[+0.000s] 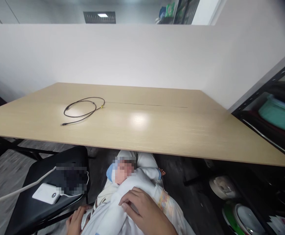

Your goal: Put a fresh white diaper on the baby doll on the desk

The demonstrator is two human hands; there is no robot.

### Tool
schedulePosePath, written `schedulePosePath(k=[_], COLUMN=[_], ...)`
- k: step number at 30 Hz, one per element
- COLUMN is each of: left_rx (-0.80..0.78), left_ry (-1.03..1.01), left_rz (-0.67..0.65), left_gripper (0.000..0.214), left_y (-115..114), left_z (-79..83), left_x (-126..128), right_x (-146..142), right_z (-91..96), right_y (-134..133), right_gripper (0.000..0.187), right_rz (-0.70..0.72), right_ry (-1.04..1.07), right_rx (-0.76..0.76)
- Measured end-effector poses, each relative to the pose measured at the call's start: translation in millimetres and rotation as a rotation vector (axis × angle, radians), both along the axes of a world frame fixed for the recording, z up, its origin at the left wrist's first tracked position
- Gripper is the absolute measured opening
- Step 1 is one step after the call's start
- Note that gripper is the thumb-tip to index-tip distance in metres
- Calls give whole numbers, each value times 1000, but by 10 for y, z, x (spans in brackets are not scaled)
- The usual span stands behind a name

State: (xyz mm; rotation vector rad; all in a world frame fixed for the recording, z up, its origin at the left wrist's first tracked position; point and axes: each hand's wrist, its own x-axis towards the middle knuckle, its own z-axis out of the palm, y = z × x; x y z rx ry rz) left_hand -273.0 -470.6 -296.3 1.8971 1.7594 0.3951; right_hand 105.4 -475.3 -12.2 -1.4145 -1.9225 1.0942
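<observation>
A small figure in white clothes (118, 202) and a light blue cap (109, 172) lies across my lap; its face is blurred out. My right hand (143, 207) rests on top of the white clothing, thumb and fingers apart and loosely bent. By its knuckles shows a white diaper (164, 200) with an orange print. At the bottom edge, my left hand (77, 220) lies beside the clothing, partly cut off by the frame. Its fingers are stretched, and nothing is seen in them.
A wooden table (142, 137) spans the view, with a coiled black cable (83, 115) on it. Left, a black chair (44, 166) bears a white power bank (46, 193). A shelf (262, 130) stands at right; round items (248, 218) sit below.
</observation>
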Motion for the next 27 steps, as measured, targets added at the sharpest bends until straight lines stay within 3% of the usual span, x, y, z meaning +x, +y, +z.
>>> schedulePosePath(k=[6,9,13,16,19,23,25,27], left_rx=[-72,-140,-191,-110,-31,35,6,51], left_ry=[-245,-421,-583,-661,-687,-559,-463,-403], left_rz=[-8,35,119,139,-92,-736,-970,-1125], left_gripper=[27,44,67,58,49,26,29,33], left_y=[14,143,363,488,551,569,563,553], left_z=[85,230,610,1101,1785,2702,2946,2973], left_x=[105,156,276,450,779,1554,2023,2439], right_x=[-11,-18,180,562,995,1300,1321,1310], right_z=[-23,22,91,22,-177,-462,-557,-619], right_y=[-3,-21,-127,-293,-517,-771,-818,-802], right_gripper=[18,17,19,28,36,46,48,49], right_rz=[-2,-9,-91,-299,-516,-590,-582,-590], right_ry=[-4,28,164,123,-22,-104,-68,-29], right_rx=[0,5,35,104,19,-140,-169,-161])
